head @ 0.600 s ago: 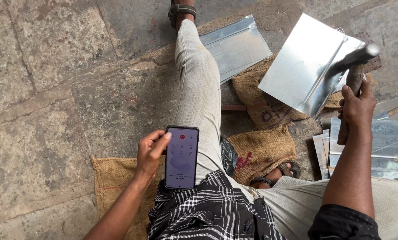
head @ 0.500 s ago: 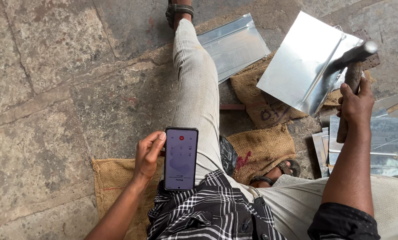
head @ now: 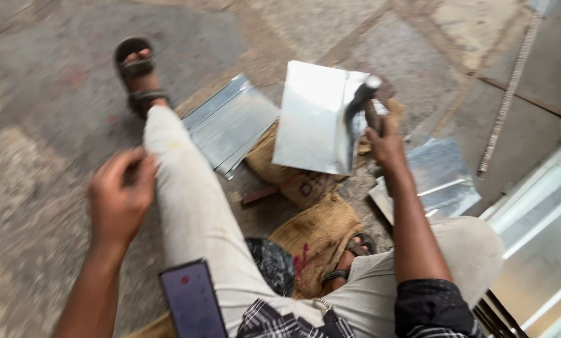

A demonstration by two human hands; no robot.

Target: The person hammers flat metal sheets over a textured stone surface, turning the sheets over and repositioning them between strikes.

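While our right hand (head: pixel 385 145) clenches the hammer handle (head: pixel 373 117) upright against the bent metal sheet (head: pixel 311 122) propped on burlap sacking (head: pixel 318 228), our left hand (head: pixel 121 194), fingers loosely curled and empty, hovers beside our outstretched leg (head: pixel 189 200), a phone (head: pixel 191 303) resting on the thigh.

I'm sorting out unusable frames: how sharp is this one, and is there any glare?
Head view: motion blur throughout, worst on the left hand and stone floor; the bent metal sheet by the right hand shines bright but keeps its edges.

sheet (head: pixel 311 122) – shiny smooth metal | sack (head: pixel 321 235) – rough jute cloth
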